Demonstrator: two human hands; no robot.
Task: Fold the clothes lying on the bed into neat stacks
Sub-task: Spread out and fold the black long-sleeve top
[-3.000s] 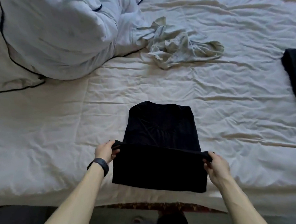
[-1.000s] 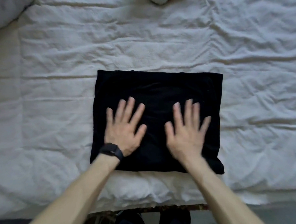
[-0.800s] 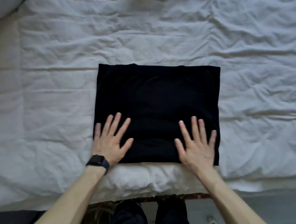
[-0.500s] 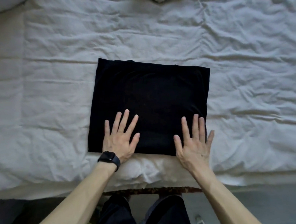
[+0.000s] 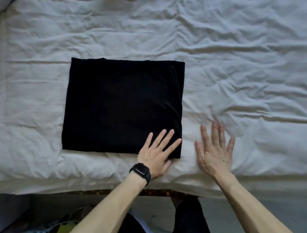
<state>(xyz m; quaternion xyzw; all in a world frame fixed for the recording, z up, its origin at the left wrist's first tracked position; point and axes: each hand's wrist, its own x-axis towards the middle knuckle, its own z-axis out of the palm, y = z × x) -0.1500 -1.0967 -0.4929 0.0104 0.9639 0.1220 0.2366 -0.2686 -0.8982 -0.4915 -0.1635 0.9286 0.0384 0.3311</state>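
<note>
Now the left hand (image 5: 156, 152) lies flat on the folded black cloth (image 5: 121, 105), fingers straight; the right hand (image 5: 215, 151) rests flat on the bed (image 5: 240, 67), holding nothing.

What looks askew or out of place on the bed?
Nothing stands out: the folded black garment lies flat and square-edged on the wrinkled sheet, left hand on its near corner, right hand beside it.

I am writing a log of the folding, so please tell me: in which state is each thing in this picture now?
black garment: folded into a flat rectangle.
left hand: open, fingers resting on the garment's near right corner.
right hand: open, on the sheet beside the garment, not touching it.
sheet: wrinkled.
</note>
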